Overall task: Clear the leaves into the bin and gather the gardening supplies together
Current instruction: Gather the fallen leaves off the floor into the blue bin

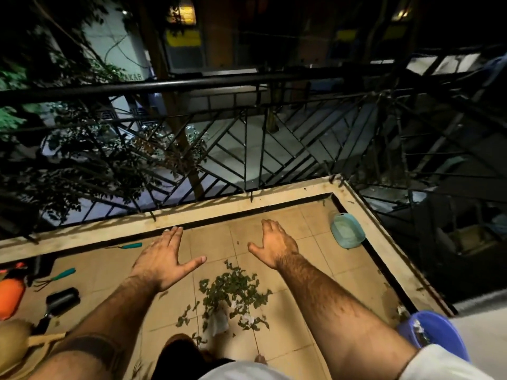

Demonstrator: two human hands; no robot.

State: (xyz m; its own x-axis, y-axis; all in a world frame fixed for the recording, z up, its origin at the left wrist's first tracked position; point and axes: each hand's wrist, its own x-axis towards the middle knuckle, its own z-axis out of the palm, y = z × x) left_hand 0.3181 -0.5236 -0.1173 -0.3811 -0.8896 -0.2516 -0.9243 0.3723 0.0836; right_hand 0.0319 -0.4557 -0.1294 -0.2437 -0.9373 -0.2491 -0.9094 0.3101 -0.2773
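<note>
A heap of green leaves with white scraps lies on the tiled balcony floor, just in front of my feet. My left hand and my right hand are stretched out flat above the floor, fingers apart, holding nothing, one on each side beyond the heap. A blue bin stands at the lower right, partly hidden by my right arm. At the left lie a teal-handled hand rake, a teal-handled tool, a black roller-like tool and an orange sprayer.
A pale green plastic container rests in the far right corner of the floor. A low ledge with a black metal railing bounds the balcony ahead and to the right. A tan bag sits at the lower left. It is night beyond.
</note>
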